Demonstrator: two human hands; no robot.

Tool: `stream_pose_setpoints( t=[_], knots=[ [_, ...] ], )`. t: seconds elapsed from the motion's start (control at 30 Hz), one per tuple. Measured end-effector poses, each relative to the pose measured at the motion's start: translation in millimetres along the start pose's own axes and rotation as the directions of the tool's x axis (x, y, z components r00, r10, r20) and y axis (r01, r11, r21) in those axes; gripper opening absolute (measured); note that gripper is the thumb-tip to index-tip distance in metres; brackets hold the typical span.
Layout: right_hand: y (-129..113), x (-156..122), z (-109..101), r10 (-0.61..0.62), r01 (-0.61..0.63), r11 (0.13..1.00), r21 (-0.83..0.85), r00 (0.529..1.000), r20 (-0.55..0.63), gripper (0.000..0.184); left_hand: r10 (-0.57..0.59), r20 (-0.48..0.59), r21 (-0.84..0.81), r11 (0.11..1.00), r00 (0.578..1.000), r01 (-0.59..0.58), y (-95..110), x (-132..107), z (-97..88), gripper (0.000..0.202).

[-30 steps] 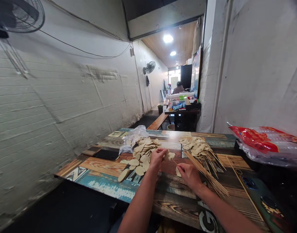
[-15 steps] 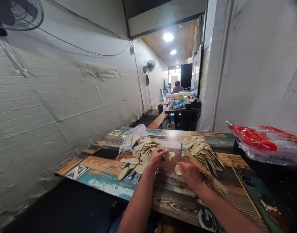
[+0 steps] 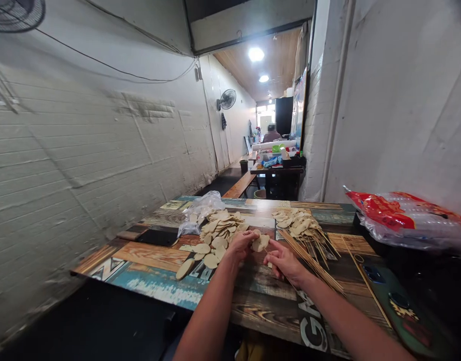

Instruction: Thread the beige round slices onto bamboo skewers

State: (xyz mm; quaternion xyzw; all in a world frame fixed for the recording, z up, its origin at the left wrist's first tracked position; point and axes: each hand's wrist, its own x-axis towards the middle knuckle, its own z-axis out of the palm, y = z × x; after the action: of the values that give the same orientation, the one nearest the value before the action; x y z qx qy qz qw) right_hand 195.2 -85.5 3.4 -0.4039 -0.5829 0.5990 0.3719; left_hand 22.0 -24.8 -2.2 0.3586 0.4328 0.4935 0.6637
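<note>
My left hand pinches a pale round slice at the edge of a loose pile of such slices on the patchwork wooden table. Close beside it, my right hand is closed on a thin bamboo skewer whose tip points at the held slice, with another slice under its fingers. To the right lie several bare skewers and a heap of skewered slices.
A clear plastic bag lies behind the slice pile. A red and clear packet sits at the right, a phone near the table's right front. Further back stand a bench, a cluttered table and a seated person.
My right hand has moved left and closer to my left hand, bringing the skewer up to the held slice. The camera has shifted slightly to the right.
</note>
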Motion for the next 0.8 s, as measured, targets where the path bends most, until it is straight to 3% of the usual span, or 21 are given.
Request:
stream_pose_setpoints(
  t=[0.2, 0.37, 0.7, 0.8],
  knots=[
    [2.9, 2.6, -3.5, -0.037, 0.034, 0.998, -0.057, 0.998, -0.057, 0.065, -0.034, 0.056, 0.015, 0.999, 0.998, 0.033, -0.9, 0.1, -0.8, 0.041],
    [3.0, 3.3, -7.1, 0.038, -0.043, 0.997, -0.070, 0.997, -0.072, 0.041, -0.023, -0.019, -0.024, 0.999, 1.000, 0.023, -0.5, 3.2, -3.2, 0.040],
    [7.0, 7.3, -9.3, 0.005, -0.016, 0.998, -0.063, 0.985, -0.171, 0.042, 0.002, -0.020, -0.055, 0.998, 1.000, -0.003, -6.6, 8.2, 7.7, 0.043],
    [6.6, 9.3, -9.1, -0.025, 0.024, 1.000, -0.006, 0.979, -0.203, 0.047, 0.076, -0.095, 0.005, 0.997, 0.993, -0.076, -0.9, 6.0, 7.6, 0.041]
  ],
)
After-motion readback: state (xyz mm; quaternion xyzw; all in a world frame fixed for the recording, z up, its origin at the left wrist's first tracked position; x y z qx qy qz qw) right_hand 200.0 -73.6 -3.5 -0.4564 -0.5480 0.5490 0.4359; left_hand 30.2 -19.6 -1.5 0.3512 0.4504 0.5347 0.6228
